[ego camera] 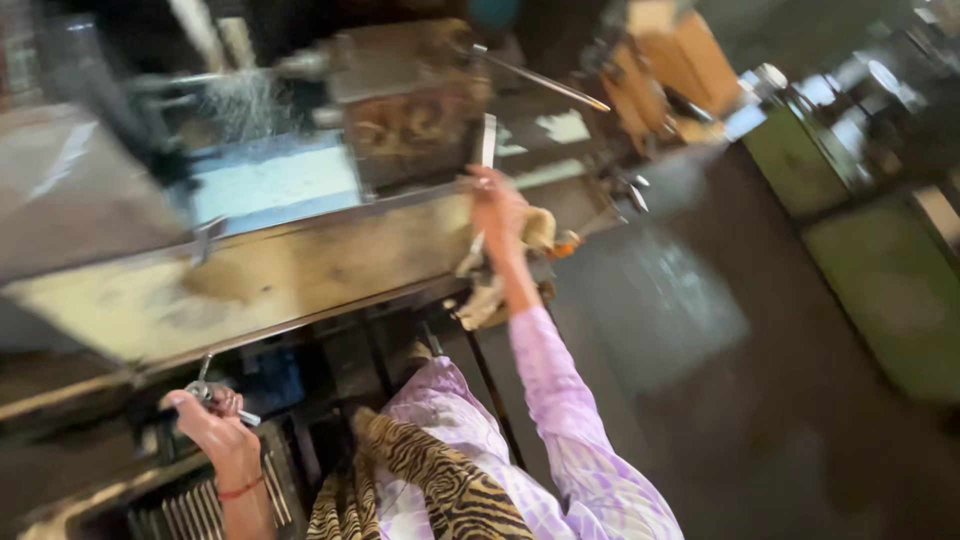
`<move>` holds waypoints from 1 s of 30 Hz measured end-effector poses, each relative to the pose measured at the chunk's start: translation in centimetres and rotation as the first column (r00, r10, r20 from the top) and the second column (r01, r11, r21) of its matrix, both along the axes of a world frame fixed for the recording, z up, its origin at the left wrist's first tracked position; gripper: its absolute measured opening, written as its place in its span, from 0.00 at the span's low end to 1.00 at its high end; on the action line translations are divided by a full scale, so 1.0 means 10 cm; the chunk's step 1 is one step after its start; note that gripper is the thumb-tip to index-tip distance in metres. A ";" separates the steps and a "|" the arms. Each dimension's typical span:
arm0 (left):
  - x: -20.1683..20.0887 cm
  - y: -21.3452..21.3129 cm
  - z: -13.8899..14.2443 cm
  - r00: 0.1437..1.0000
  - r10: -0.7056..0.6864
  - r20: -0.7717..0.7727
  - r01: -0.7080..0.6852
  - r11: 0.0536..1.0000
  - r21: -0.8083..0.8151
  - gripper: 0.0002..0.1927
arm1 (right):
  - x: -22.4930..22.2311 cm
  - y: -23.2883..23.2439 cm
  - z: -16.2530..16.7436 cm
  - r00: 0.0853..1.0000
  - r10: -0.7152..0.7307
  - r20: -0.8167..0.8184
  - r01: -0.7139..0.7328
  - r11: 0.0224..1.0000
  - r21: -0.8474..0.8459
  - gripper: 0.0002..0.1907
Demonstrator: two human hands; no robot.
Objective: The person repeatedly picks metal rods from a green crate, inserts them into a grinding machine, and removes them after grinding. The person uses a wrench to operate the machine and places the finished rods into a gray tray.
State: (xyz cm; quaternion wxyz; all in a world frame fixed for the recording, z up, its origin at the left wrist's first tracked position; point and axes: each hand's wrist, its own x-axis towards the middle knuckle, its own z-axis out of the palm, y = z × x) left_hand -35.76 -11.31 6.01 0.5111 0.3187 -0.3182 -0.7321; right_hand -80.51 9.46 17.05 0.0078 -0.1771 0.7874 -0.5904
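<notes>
My left hand (215, 425) is closed round a small metal crank (215, 393) low under the machine's tray (300, 265); it looks stiff, hard and perhaps oily, best gripped at its knob. My right hand (497, 210) reaches up, fingers curled at an upright metal bar (487, 140) by a rag (490, 295) on the tray's end. Blur hides whether it truly grips. Spray (245, 100) falls behind.
</notes>
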 end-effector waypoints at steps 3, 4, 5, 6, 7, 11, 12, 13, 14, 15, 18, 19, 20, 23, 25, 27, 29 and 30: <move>-0.55 -0.06 -0.10 0.984 -0.168 -0.064 0.168 0.986 -0.020 0.20 | 0.38 -0.63 0.39 0.823 0.358 -0.441 -0.168 0.895 0.414 0.16; -0.75 -0.04 -0.09 0.974 -0.225 -0.043 0.224 0.974 -0.025 0.19 | 0.46 -0.88 0.50 0.954 0.266 -0.135 -0.104 0.722 0.684 0.29; -0.92 -0.02 -0.05 0.961 -0.274 -0.022 0.273 0.961 -0.031 0.19 | 0.49 -1.01 0.59 0.949 0.295 -0.108 -0.132 0.688 0.714 0.34; -1.07 0.00 0.00 0.949 -0.316 -0.001 0.315 0.948 -0.039 0.19 | 0.53 -1.12 0.67 0.956 0.290 -0.034 -0.162 0.623 0.765 0.34; -1.23 0.02 0.07 0.941 -0.340 0.000 0.339 0.940 -0.036 0.17 | 0.55 -1.16 0.72 0.953 0.300 -0.048 -0.166 0.645 0.746 0.33; -1.61 0.18 0.30 0.905 -0.420 -0.070 0.419 0.908 -0.031 0.19 | 0.64 -1.18 0.84 0.945 0.325 0.030 -0.268 0.719 0.642 0.36; -1.66 0.21 0.32 0.897 -0.431 -0.101 0.431 0.902 -0.030 0.19 | 0.68 -1.17 0.84 0.938 0.346 0.021 -0.282 0.724 0.630 0.35; -1.70 0.23 0.33 0.890 -0.447 -0.088 0.445 0.894 -0.043 0.20 | 0.70 -1.18 0.84 0.928 0.372 0.006 -0.296 0.730 0.616 0.35; -1.72 0.23 0.32 0.884 -0.462 -0.077 0.459 0.887 -0.054 0.22 | 0.73 -1.19 0.83 0.931 0.362 -0.046 -0.260 0.747 0.612 0.30; -1.75 0.23 0.28 0.880 -0.471 -0.066 0.468 0.882 -0.063 0.23 | 0.75 -1.23 0.80 0.929 0.357 -0.096 -0.229 0.759 0.609 0.26; -1.73 0.19 0.15 0.897 -0.379 -0.228 0.420 0.890 0.175 0.17 | 0.78 -1.21 0.71 0.933 0.359 -0.032 -0.333 0.892 0.305 0.22; -1.71 0.17 0.09 0.910 -0.345 -0.231 0.397 0.886 0.239 0.11 | 0.80 -1.19 0.65 0.923 0.384 0.019 -0.382 0.914 0.137 0.23; -1.71 0.17 0.05 0.924 -0.301 -0.237 0.365 0.880 0.305 0.09 | 0.82 -1.16 0.58 0.901 0.428 0.072 -0.432 0.900 0.063 0.22; -1.55 0.24 0.05 0.934 -0.232 -0.273 0.329 0.857 0.397 0.20 | 1.11 -0.94 0.40 0.726 0.628 0.280 -0.571 0.778 -0.262 0.19; -1.43 0.32 0.14 0.954 -0.200 -0.223 0.274 0.884 0.380 0.14 | 1.39 -0.66 0.35 0.469 0.778 0.418 -0.567 0.628 -0.533 0.16; -1.31 0.45 0.27 0.982 -0.180 -0.056 0.186 0.974 0.126 0.08 | 1.65 -0.39 0.32 0.554 0.759 0.341 -0.695 0.648 -0.313 0.16; -1.29 0.51 0.41 0.959 -0.118 -0.257 0.157 0.978 0.137 0.05 | 1.85 -0.16 0.29 0.684 0.660 0.310 -0.685 0.727 -0.037 0.13; -1.27 0.56 0.48 0.981 -0.072 -0.181 0.096 0.987 0.127 0.02 | 1.95 -0.09 0.28 0.724 0.626 0.290 -0.658 0.752 0.018 0.12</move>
